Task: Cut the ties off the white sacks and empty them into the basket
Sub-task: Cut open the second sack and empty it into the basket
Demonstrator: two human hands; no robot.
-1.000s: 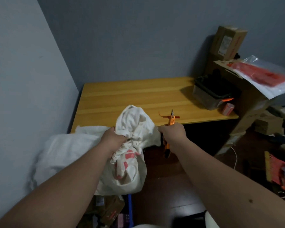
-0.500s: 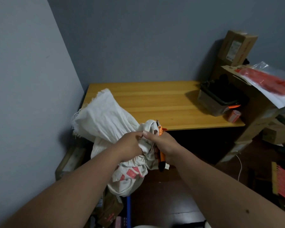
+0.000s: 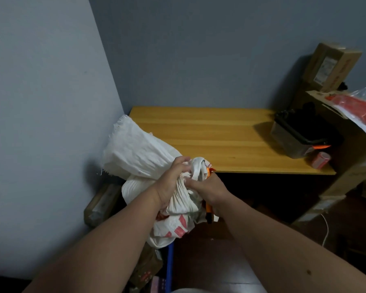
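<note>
Against the left wall, at the near left corner of the wooden desk (image 3: pixel 209 140), a white sack (image 3: pixel 135 153) is lying with its long axis running from its frayed far-left end, by the wall, toward the near right, where its gathered neck is meeting both hands. The left hand (image 3: pixel 171 182) is gripping that bunched neck, fingers (image 3: pixel 183 160) curled tight around the cloth. The right hand (image 3: pixel 209 187) is pinching the same folds just beside it while also holding an orange cutter (image 3: pixel 208 208), whose handle is sticking out below the palm and pointing down toward the floor; its tip is showing at the top of the fist, against the cloth. More white sacking with red print (image 3: pixel 173 225) is hanging below the hands, over a blue edge (image 3: pixel 169 267) that may be the basket, though most of it is hidden by the arms. Brown boxes are lying under the sack by the wall. On the far right of the desk a dark-lidded plastic bin (image 3: pixel 300 138) is sitting with a small red roll (image 3: pixel 319 162) beside it, and stacked cardboard boxes (image 3: pixel 330 66) are rising past the desk's right end.
</note>
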